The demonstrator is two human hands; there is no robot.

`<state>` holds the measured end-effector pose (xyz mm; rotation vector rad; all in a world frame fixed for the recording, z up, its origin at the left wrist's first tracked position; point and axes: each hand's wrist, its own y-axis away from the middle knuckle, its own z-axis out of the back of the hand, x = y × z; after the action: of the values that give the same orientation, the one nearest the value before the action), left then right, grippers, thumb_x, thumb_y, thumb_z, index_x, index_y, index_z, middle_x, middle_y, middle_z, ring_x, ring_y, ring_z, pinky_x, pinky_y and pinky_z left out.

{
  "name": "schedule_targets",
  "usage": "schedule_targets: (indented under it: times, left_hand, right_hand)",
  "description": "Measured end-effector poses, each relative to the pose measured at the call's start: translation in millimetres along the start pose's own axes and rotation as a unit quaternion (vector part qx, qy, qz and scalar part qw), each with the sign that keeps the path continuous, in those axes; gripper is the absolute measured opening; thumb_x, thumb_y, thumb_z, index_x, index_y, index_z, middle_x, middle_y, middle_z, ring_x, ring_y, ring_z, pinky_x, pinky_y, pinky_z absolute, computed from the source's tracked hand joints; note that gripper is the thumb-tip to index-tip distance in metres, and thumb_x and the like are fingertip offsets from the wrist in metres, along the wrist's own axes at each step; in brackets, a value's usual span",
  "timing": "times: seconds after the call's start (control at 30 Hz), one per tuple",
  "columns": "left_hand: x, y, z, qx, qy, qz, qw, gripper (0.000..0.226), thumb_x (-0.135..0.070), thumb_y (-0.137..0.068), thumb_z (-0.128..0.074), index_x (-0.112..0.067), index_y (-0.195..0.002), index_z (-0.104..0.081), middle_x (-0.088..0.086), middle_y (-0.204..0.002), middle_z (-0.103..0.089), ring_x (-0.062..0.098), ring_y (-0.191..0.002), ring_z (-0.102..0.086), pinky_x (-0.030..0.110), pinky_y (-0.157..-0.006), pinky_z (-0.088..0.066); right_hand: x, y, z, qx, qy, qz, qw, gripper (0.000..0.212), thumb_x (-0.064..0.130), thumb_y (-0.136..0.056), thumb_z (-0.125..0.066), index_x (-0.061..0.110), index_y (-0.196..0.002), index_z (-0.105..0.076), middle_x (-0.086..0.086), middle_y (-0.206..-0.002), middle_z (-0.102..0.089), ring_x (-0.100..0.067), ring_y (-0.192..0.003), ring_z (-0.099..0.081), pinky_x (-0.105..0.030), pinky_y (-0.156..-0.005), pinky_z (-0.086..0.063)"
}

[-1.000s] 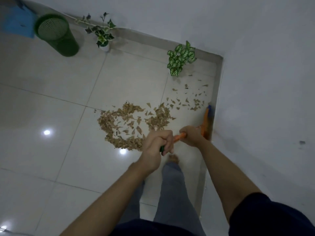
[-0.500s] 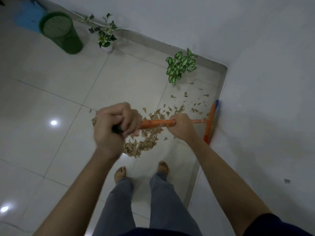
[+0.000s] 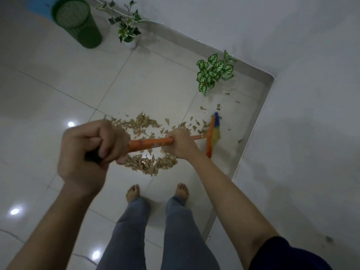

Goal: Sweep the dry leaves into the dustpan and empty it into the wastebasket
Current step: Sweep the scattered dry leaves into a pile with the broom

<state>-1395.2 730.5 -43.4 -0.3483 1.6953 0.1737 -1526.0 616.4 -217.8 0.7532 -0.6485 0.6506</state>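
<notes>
1. risk: the broom head (image 3: 212, 133) sits on the wall side of the leaf pile (image 3: 150, 145); its bristles look blurred, so i judge a stroke is under way, and a hard one could fling light leaves past the pile and spread them wider.
2. risk: stray leaves (image 3: 218, 107) lie beyond the broom head, toward the striped plant (image 3: 213, 74); a short stroke could miss them or push them under its foliage.
3. risk: no dustpan is in view, so the pile cannot be collected yet. the green wastebasket (image 3: 77, 21) stands well apart from the pile, beside the ivy plant (image 3: 126, 26), so leaves could spill on the carry.
4. grip: the left hand (image 3: 91, 151) is curled tight round the handle's dark end; the right hand (image 3: 180, 145) wraps the orange broom handle (image 3: 150, 143) nearer the head.
5. position: the pile lies directly beneath the handle, between the two hands, just ahead of the bare feet (image 3: 157, 191).
</notes>
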Motion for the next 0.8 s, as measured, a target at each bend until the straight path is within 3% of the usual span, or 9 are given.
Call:
schedule_targets:
  times: [0.13, 0.2, 0.3, 0.37, 0.43, 0.57, 0.7, 0.8]
  left_hand:
    - [2, -22, -14, -0.036, 0.026, -0.02, 0.999, 0.016, -0.028, -0.065, -0.046, -0.026, -0.049, -0.043, -0.013, -0.039, -0.034, 0.016, -0.036, -0.035, 0.037, -0.05, -0.027]
    - [25, -35, -41, -0.05, 0.052, -0.003, 0.997, 0.014, -0.018, -0.061, -0.04, -0.023, -0.047, -0.042, -0.01, -0.039, -0.036, 0.018, -0.038, -0.036, 0.036, -0.051, -0.029]
    - [74, -58, -89, -0.033, 0.033, 0.032, 0.998, 0.02, -0.01, -0.067, -0.036, -0.015, -0.048, -0.04, -0.009, -0.044, -0.04, 0.017, -0.044, -0.045, 0.028, -0.054, -0.045]
    - [104, -71, -120, -0.015, 0.033, 0.04, 0.999, 0.024, -0.001, -0.069, -0.032, -0.015, -0.052, -0.043, 0.0, -0.045, -0.038, 0.024, -0.046, -0.046, 0.027, -0.054, -0.047]
    - [122, -76, -141, -0.038, 0.055, 0.033, 0.997, 0.019, -0.009, -0.07, -0.034, -0.017, -0.055, -0.043, 0.002, -0.048, -0.037, 0.036, -0.045, -0.038, 0.024, -0.053, -0.043]
    - [145, -62, -125, -0.136, 0.065, 0.033, 0.988, 0.014, -0.018, -0.067, -0.035, -0.019, -0.054, -0.04, 0.002, -0.044, -0.034, 0.026, -0.044, -0.033, 0.021, -0.05, -0.04]
    - [136, -25, -70, -0.216, 0.037, 0.062, 0.974, 0.021, -0.005, -0.066, -0.032, -0.014, -0.048, -0.038, -0.006, -0.041, -0.037, 0.029, -0.04, -0.027, 0.023, -0.049, -0.035]
    - [104, 5, -29, -0.25, -0.015, 0.059, 0.966, 0.032, 0.0, -0.064, -0.028, -0.023, -0.046, -0.042, -0.01, -0.039, -0.036, 0.02, -0.039, -0.034, 0.028, -0.053, -0.033]
  right_hand:
    - [-8, 3, 41, -0.054, 0.05, -0.008, 0.997, 0.043, 0.01, -0.074, -0.061, 0.025, -0.043, -0.035, 0.009, -0.045, -0.037, -0.002, -0.041, -0.036, -0.017, -0.043, -0.024]
    - [-38, 0, 73, -0.043, 0.1, -0.049, 0.993, 0.041, 0.013, -0.076, -0.06, 0.022, -0.043, -0.037, 0.006, -0.046, -0.04, -0.009, -0.043, -0.041, -0.02, -0.043, -0.028]
    - [-99, -12, 118, -0.003, 0.155, -0.078, 0.985, 0.039, 0.018, -0.082, -0.059, 0.014, -0.048, -0.042, -0.005, -0.05, -0.046, -0.023, -0.055, -0.05, -0.028, -0.051, -0.033]
    - [-130, -20, 135, 0.0, 0.175, -0.094, 0.98, 0.043, 0.026, -0.082, -0.059, 0.015, -0.047, -0.037, -0.002, -0.05, -0.042, -0.018, -0.052, -0.043, -0.029, -0.05, -0.028]
    - [-151, -32, 139, -0.019, 0.142, -0.085, 0.986, 0.042, 0.026, -0.077, -0.058, 0.022, -0.045, -0.031, 0.005, -0.049, -0.036, -0.01, -0.049, -0.035, -0.03, -0.051, -0.024]
    - [-155, -61, 107, 0.03, 0.135, -0.092, 0.986, 0.032, 0.021, -0.08, -0.065, 0.01, -0.056, -0.049, -0.013, -0.065, -0.055, -0.025, -0.067, -0.051, -0.034, -0.063, -0.039]
    - [-107, -69, 39, 0.065, 0.088, -0.061, 0.992, 0.039, 0.018, -0.075, -0.063, 0.023, -0.049, -0.034, -0.002, -0.057, -0.045, -0.021, -0.063, -0.049, -0.032, -0.058, -0.036]
    - [-65, -63, -11, 0.058, 0.029, -0.035, 0.997, 0.041, 0.013, -0.073, -0.063, 0.026, -0.048, -0.033, 0.002, -0.054, -0.043, -0.02, -0.06, -0.047, -0.031, -0.057, -0.036]
